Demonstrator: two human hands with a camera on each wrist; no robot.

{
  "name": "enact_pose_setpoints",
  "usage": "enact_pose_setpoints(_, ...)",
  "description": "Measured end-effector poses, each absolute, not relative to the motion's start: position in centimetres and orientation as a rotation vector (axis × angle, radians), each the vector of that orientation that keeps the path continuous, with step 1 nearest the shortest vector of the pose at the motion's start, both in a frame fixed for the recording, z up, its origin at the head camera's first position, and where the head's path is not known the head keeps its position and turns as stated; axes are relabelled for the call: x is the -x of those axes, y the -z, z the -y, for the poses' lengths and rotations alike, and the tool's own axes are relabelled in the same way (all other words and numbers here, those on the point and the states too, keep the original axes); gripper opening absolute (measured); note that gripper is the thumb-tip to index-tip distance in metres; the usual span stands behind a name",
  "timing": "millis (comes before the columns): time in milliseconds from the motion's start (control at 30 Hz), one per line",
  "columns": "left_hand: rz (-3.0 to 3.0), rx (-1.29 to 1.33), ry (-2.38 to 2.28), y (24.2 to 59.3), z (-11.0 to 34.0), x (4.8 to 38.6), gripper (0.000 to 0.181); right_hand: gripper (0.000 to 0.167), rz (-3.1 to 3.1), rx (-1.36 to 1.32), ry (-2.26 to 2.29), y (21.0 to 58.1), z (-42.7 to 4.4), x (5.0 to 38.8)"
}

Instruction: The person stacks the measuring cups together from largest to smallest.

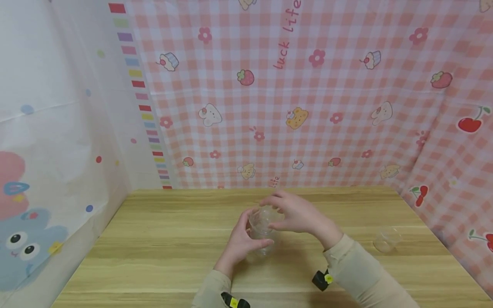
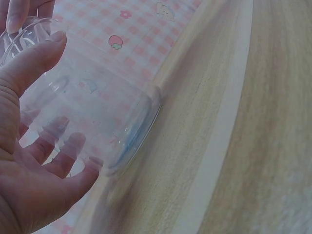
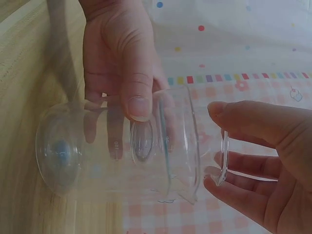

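Observation:
A large clear beaker (image 3: pixel 102 170) with faint printed markings and a pouring lip stands on the wooden table. My left hand (image 1: pixel 240 239) grips its side, thumb on the near wall and fingers round the far wall, as the left wrist view also shows. A smaller clear beaker (image 3: pixel 224 156) sits partly inside the large one's mouth, its lipped rim sticking out. My right hand (image 1: pixel 298 216) holds that rim from above between thumb and fingers. How deep the smaller beaker reaches is hard to tell through the transparent walls.
Another clear cup-like vessel (image 1: pixel 387 240) stands to the right on the wooden table (image 1: pixel 161 244). A pink checked cloth (image 1: pixel 308 94) hangs behind the table, with a white patterned cloth (image 1: pixel 65 119) at the left.

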State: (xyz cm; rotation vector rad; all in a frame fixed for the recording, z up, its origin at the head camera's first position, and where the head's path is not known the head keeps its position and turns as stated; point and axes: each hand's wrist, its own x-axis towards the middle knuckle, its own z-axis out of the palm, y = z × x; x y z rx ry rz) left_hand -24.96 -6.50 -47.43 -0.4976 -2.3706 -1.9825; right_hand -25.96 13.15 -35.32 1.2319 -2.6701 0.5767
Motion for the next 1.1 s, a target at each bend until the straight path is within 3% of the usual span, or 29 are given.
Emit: enact_pose_setpoints(1100, 2.389, 0.498, 1.981, 47.2, 6.7, 24.7, 0.086, 0.052, 2.835, -1.191, -0.583, 35.9, -11.9, 26.2)
